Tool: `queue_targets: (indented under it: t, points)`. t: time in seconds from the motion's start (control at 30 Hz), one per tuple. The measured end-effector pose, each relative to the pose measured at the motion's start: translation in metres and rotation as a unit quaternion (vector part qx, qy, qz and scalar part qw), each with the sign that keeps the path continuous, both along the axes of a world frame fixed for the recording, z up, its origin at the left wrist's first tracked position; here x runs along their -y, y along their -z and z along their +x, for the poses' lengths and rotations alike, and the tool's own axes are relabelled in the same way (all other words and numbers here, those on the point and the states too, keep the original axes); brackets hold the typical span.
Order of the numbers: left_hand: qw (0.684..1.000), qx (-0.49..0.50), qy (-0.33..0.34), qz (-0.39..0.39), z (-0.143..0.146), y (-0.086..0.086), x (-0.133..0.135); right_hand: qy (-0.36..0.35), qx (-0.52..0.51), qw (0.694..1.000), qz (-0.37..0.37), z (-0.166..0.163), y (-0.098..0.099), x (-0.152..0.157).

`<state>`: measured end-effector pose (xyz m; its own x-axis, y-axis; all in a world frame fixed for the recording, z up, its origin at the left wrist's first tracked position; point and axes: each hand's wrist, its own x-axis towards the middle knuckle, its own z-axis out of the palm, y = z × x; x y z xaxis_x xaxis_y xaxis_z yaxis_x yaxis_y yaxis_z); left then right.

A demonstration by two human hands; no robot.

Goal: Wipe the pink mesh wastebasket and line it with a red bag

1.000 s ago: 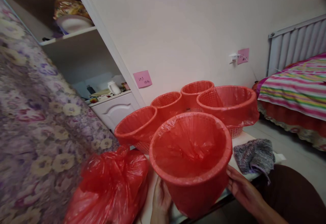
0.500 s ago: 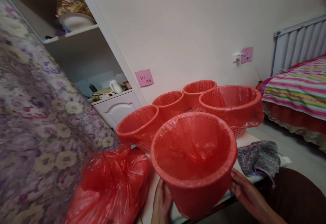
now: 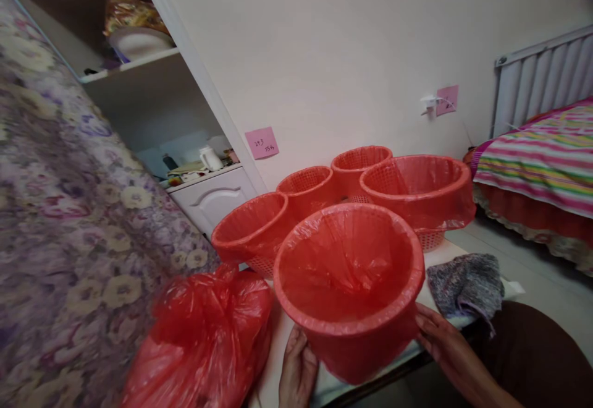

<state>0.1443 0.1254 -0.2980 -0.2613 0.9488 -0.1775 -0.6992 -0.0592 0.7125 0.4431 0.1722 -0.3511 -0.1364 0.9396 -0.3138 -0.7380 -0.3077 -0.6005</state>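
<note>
Two hands carry the front basket (image 3: 348, 284) between them: the left hand (image 3: 298, 371) is cupped against its lower left wall with the fingers curled round underneath, and the right hand (image 3: 445, 349) lies half open along its lower right side, fingertips pressed to the plastic film that hangs over the rim. This red basket is lined with a thin red bag, tucked down inside and folded out over the lip all the way round as far as can be seen. It sits tilted a little toward the camera at the near edge of the bench (image 3: 445, 253), and whether its base rests on the surface or is lifted just clear cannot be told.

To handle it well, I would judge that both palms should stay low and opposite each other, so the light basket does not twist. The fingers should press on the wall rather than drag on the film, since a pull there could slide the liner off the rim.

Behind it stand four more red baskets: the left lined basket (image 3: 250, 229) just beside it, two bare baskets (image 3: 306, 182) further back, and the wide lined basket (image 3: 417, 188) at the right. A bundle of red bags (image 3: 204, 340) lies near the left hand, and a grey cloth (image 3: 466, 281) lies near the right
</note>
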Motion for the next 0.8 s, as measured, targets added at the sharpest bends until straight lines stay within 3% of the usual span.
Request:
queue_targets:
  t: [0.27,0.5,0.67,0.8]
  points:
    - [0.998,0.050,0.022,0.030,0.005,0.013,0.012,-0.079,-0.019,0.996,0.021,-0.001,0.001,0.004]
    - [0.998,0.043,0.018,-0.039,0.016,0.024,0.024,-0.020,0.027,0.999,-0.001,-0.001,0.006,-0.003]
    - [0.999,0.020,-0.003,-0.041,0.010,0.010,0.015,-0.019,0.029,0.999,-0.020,0.007,0.009,-0.006]
    - [0.997,0.011,-0.070,-0.006,0.009,-0.010,-0.007,-0.017,0.005,0.999,-0.035,0.008,0.008,-0.008]
